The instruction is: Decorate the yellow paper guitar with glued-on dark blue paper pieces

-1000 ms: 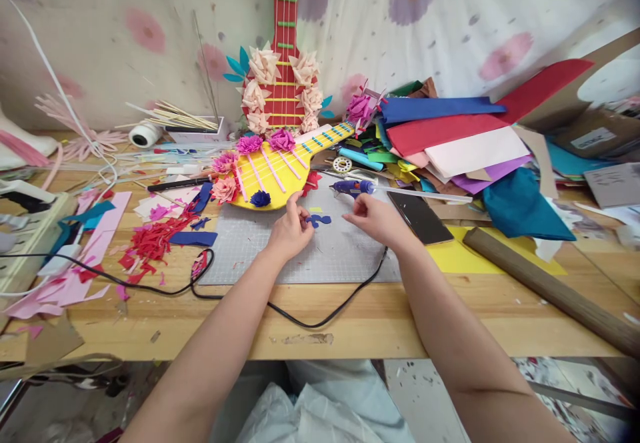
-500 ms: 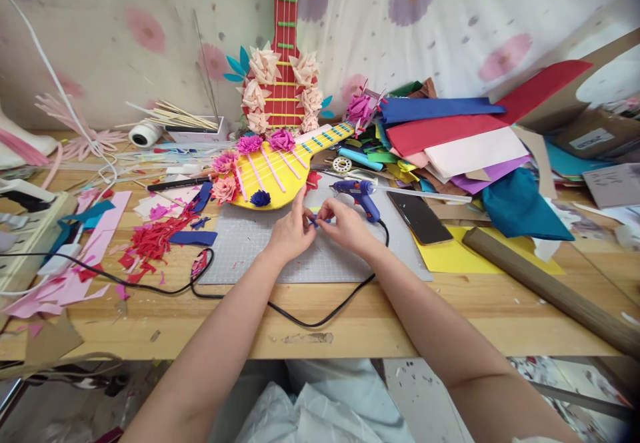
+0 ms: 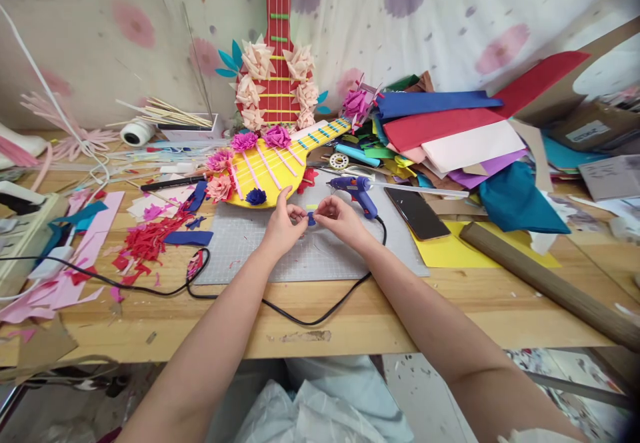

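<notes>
Between my fingertips is a small dark blue paper piece (image 3: 311,218), partly covered by the fingers. My left hand (image 3: 286,223) pinches it from the left, and my right hand (image 3: 344,220) pinches it from the right, both just above the grey cutting mat (image 3: 250,256). Behind them lies a yellow paper guitar (image 3: 273,180) with pink strips and paper flowers, among them a dark blue flower (image 3: 256,196) at its lower edge. A blue glue gun (image 3: 356,191) rests on the mat just beyond my right hand.
Red paper scraps (image 3: 150,236) and a blue paper strip (image 3: 189,238) lie left. A black cord (image 3: 320,322) loops across the front. Right are a phone (image 3: 416,211), a brown roll (image 3: 540,283) and stacked coloured paper (image 3: 450,123). A red guitar (image 3: 279,90) stands behind.
The blue piece has turned between my fingers and shows a broader face. My hands stay close together in nearly the same spot; the whole view has shifted slightly.
</notes>
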The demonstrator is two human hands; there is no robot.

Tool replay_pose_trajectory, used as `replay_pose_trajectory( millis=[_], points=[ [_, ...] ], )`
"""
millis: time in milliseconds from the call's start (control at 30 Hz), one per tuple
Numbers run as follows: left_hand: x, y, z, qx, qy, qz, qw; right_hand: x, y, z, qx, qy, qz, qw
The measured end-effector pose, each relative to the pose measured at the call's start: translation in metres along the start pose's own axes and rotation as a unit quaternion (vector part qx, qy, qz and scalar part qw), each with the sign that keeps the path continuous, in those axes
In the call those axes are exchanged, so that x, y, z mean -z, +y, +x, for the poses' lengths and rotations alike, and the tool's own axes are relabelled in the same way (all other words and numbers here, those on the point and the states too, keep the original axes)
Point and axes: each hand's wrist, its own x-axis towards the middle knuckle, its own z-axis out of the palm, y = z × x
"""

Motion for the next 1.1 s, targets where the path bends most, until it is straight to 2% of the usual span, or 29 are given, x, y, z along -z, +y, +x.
replay_pose_trajectory(
  millis=[100,300,367,467,500,567,700,900,1100],
  points=[
    [0.004,0.003,-0.001,-0.038,-0.026,0.089,0.995,0.002,-0.003,-0.002,0.024,-0.003,-0.043,0.999],
    [0.006,0.009,-0.005,-0.062,-0.047,0.186,0.98,0.002,-0.011,-0.007,0.046,-0.014,-0.153,0.987],
    [0.011,0.015,-0.004,-0.096,-0.011,0.232,0.968,0.002,-0.011,-0.007,0.04,0.012,-0.144,0.989],
    [0.026,0.027,0.001,-0.157,0.111,0.307,0.932,0.004,-0.011,-0.002,0.02,0.072,-0.079,0.994],
    [0.032,0.031,0.004,-0.16,0.146,0.328,0.92,0.003,-0.011,0.001,0.007,0.092,-0.055,0.994],
    [0.044,0.036,0.01,-0.142,0.181,0.361,0.904,0.0,-0.014,0.008,-0.029,0.119,-0.013,0.992],
    [0.059,0.035,0.02,-0.11,0.176,0.389,0.897,-0.023,-0.024,0.025,-0.091,0.135,0.015,0.987],
    [0.072,0.028,0.023,-0.097,0.186,0.377,0.902,-0.065,-0.039,0.043,-0.091,0.172,-0.03,0.98],
    [0.08,0.024,0.023,-0.087,0.188,0.352,0.913,-0.084,-0.05,0.045,-0.104,0.181,-0.047,0.977]
  ],
)
